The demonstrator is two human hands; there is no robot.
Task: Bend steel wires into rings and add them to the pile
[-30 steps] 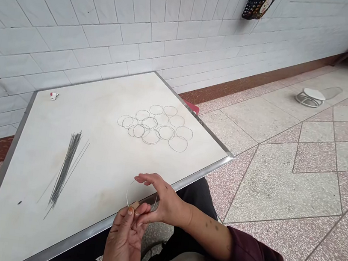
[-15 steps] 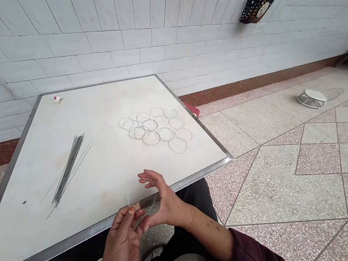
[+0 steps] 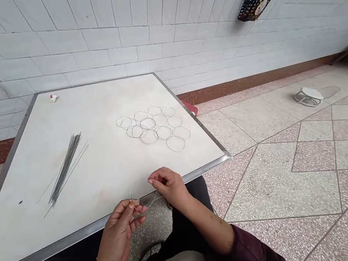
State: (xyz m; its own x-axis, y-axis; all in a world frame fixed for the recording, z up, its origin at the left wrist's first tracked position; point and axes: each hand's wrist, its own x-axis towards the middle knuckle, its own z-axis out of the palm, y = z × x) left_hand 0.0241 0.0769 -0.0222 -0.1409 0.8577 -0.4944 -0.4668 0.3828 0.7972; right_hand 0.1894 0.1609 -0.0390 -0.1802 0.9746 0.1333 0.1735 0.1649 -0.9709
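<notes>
My left hand [image 3: 121,231] pinches a thin wire ring [image 3: 131,190] at its lower side, along with a small tan piece [image 3: 135,202], near the table's front edge. At the ring's upper right, the fingertips of my right hand [image 3: 168,186] are pressed together on the wire. Several overlapping wire rings [image 3: 149,136] lie flat on the white table [image 3: 98,159], beyond my hands. A bundle of straight dark wires [image 3: 65,169] rests on the table at the left, with a few loose ones beside it.
A small white and red object [image 3: 54,98] sits near the table's far left corner. Beyond the table is a white tiled wall with a dark basket [image 3: 253,7] hanging on it. A low white stool [image 3: 308,96] stands on the floor at the right.
My right hand has closed from a wide-open curve to a pinch on the ring's wire. The view has shifted slightly.
</notes>
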